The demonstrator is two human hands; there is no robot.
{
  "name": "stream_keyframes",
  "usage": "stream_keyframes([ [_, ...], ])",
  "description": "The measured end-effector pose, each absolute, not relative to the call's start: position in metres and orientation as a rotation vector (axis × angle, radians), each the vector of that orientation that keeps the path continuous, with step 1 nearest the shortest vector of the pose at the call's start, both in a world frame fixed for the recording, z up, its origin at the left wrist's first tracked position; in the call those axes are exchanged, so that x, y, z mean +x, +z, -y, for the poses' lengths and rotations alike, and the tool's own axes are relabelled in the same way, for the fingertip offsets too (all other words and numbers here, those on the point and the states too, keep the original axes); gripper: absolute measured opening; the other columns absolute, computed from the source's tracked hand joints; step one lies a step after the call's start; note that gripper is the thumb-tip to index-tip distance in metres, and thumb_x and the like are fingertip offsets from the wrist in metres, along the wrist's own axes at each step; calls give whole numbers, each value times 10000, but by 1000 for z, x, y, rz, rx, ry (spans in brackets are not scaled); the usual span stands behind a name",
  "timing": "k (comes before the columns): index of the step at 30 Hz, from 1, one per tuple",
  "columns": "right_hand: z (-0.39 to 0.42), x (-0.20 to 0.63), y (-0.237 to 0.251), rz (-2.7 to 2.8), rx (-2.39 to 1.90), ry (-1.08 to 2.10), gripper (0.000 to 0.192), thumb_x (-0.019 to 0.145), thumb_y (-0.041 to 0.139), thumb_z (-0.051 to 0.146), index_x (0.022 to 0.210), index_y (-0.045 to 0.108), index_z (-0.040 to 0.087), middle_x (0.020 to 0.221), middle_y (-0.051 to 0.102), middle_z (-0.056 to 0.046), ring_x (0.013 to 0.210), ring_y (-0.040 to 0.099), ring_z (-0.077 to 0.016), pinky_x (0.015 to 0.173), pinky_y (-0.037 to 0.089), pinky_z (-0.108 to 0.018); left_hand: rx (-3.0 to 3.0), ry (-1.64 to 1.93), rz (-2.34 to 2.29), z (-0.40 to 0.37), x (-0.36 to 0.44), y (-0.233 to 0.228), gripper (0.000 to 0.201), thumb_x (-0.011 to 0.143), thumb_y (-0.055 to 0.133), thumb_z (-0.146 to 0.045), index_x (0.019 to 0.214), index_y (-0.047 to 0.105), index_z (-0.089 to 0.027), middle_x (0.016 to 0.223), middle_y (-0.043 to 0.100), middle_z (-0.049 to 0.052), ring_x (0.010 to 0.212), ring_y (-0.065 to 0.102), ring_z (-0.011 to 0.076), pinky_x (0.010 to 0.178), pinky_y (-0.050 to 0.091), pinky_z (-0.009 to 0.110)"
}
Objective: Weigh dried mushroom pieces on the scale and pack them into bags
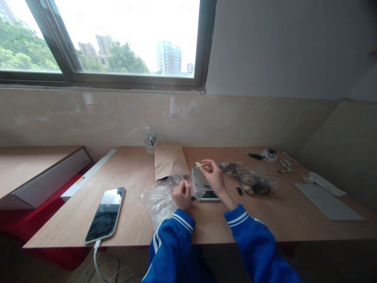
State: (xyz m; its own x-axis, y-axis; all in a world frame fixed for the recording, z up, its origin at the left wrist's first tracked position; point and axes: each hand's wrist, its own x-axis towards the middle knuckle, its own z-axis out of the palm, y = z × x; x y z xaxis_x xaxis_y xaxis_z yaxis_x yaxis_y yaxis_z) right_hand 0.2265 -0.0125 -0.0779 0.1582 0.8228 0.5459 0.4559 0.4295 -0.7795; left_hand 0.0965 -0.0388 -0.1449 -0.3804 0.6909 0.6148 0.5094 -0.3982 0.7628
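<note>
My left hand (pixel 182 194) is closed on the edge of a clear zip-lock bag (pixel 198 189) with a red seal strip, its mouth spread apart. Just above the bag, my right hand (pixel 214 175) pinches a small pale tan piece (pixel 198 165) with a dark part at its end; its exact kind is too small to tell. Behind the hands lies a flat grey device with a dark panel (pixel 209 194), partly covered by them. A heap of clear plastic bags (pixel 159 202) rests beside my left hand.
Filled zip-lock bags (pixel 255 184) and a small black piece (pixel 239 191) lie to the right. Farther back are a screwdriver (pixel 255 156), a white dome camera (pixel 270 154), a brown paper envelope (pixel 170 160) and a plastic bottle (pixel 149 140). A charging phone (pixel 106 214) lies left, white sheet (pixel 328 202) right.
</note>
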Motion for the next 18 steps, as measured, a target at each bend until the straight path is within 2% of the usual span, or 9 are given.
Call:
stream_keyframes([
  [3, 21, 215, -53, 1426, -1108, 475, 213, 783, 598, 321, 944, 588, 183, 790, 648, -24, 673, 578, -141, 645, 460, -249, 1667, 1880, -1642, 39, 97, -145, 361, 862, 426, -278, 518, 375, -182, 444, 309, -65, 416, 299, 64, 460, 245, 199],
  [7, 24, 209, -45, 1580, -1111, 410, 111, 795, 570, 274, 823, 636, 190, 803, 635, -23, 642, 543, -129, 639, 445, -247, 1666, 1869, -1649, 40, 96, -144, 363, 867, 420, -285, 521, 377, -181, 448, 303, -65, 417, 301, 63, 463, 250, 196],
  [10, 20, 216, -56, 1663, -1174, 346, 135, 800, 545, 266, 763, 649, 188, 804, 613, -26, 602, 509, -123, 615, 437, -254, 1639, 1879, -1668, 40, 96, -145, 366, 868, 416, -288, 521, 379, -180, 451, 295, -67, 419, 292, 61, 463, 247, 195],
  [15, 19, 243, -85, 1640, -1293, 362, 158, 805, 545, 297, 800, 644, 174, 834, 605, -45, 590, 509, -128, 592, 448, -266, 1578, 1875, -1680, 39, 97, -144, 365, 867, 410, -298, 521, 385, -182, 451, 291, -68, 421, 298, 61, 459, 243, 195],
  [18, 19, 255, -98, 1665, -1377, 350, 159, 787, 583, 301, 863, 641, 174, 888, 588, -63, 628, 534, -147, 632, 473, -298, 1574, 1873, -1664, 40, 97, -142, 373, 866, 414, -304, 516, 375, -184, 449, 288, -69, 421, 297, 62, 458, 244, 198],
])
